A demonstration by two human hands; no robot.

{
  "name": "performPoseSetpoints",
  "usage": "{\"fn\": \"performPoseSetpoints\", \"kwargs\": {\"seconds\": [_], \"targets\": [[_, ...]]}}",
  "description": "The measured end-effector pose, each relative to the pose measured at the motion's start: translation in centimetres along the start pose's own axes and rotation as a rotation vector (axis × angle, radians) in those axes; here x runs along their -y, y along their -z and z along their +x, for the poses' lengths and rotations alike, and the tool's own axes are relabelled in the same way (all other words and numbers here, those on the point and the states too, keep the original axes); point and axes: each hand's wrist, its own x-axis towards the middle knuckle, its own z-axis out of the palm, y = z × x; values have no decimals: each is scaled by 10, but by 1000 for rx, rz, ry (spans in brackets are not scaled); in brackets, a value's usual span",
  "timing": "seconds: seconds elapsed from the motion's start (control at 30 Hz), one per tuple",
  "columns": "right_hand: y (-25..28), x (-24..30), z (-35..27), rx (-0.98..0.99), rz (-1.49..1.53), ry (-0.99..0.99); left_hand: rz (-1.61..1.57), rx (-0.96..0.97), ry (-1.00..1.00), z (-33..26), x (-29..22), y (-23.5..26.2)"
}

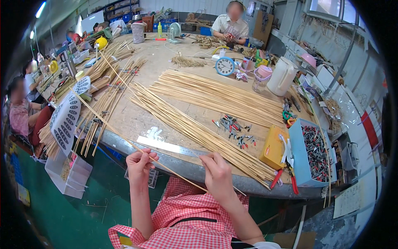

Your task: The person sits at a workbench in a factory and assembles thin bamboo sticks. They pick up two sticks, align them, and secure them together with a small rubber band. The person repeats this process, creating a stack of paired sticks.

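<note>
My left hand [141, 164] pinches a long, thin bamboo strip [114, 129] at the table's front edge. From these fingers the strip slants up to the far left and down toward my right wrist, where the arm partly hides it. My right hand [217, 172] is closed, fingertips together, near the end of a steel ruler [166, 146]; whatever it may pinch is too small to make out. Beyond both hands lie a long bundle of bamboo strips [178, 122] and a second bundle [224, 97] farther back.
Small clips with red and black tips [234, 126] lie scattered right of centre. At the right stand a yellow box [271, 145], pliers [294, 180] and a blue box [295, 151] full of clips. A clock [225, 66] stands farther back. A co-worker [232, 27] sits across the table.
</note>
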Motion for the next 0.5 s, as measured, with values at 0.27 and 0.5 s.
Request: {"fn": "performPoseSetpoints", "kwargs": {"seconds": [0.27, 0.5], "targets": [[-4, 6, -1, -5, 52, 9, 6, 23, 2, -1, 2, 0], [-5, 5, -3, 16, 67, 6, 5, 20, 7, -2, 2, -1]]}}
